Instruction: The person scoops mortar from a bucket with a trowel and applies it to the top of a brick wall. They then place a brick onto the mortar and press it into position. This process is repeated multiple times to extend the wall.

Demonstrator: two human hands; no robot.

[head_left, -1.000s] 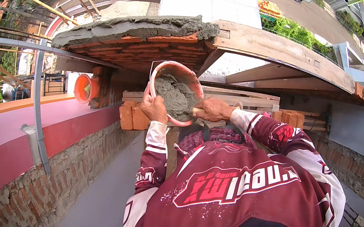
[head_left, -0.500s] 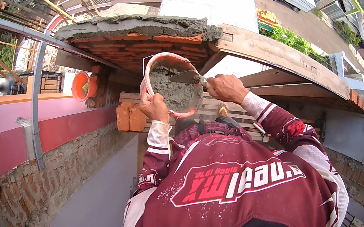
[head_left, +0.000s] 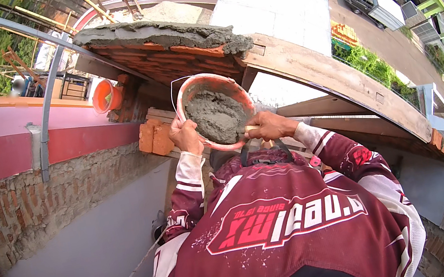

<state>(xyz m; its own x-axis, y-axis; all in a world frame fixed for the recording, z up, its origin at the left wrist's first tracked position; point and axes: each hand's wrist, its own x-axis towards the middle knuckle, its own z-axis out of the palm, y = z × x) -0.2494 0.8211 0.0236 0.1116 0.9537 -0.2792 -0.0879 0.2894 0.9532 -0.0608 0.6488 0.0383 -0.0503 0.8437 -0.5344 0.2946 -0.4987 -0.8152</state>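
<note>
An orange bucket is held tilted in front of me, with grey wet mortar inside and its thin wire handle standing out at the left. My left hand is closed on the near left rim of the bucket. At the right rim, my right hand is wrapped round the pale handle of a trowel; the blade cannot be made out. Just beyond the bucket runs a brick wall, its top covered by a rough bed of mortar.
Loose orange bricks lie left of the bucket. A second orange bucket is farther left, near a metal post. A long wooden beam slants away to the right. Beyond the wall, a street with a parked truck lies below.
The trowel blade, in the mortar before, no longer shows. My right hand has come lower, beside the near right rim. The bucket sits slightly lower and to the right in view.
</note>
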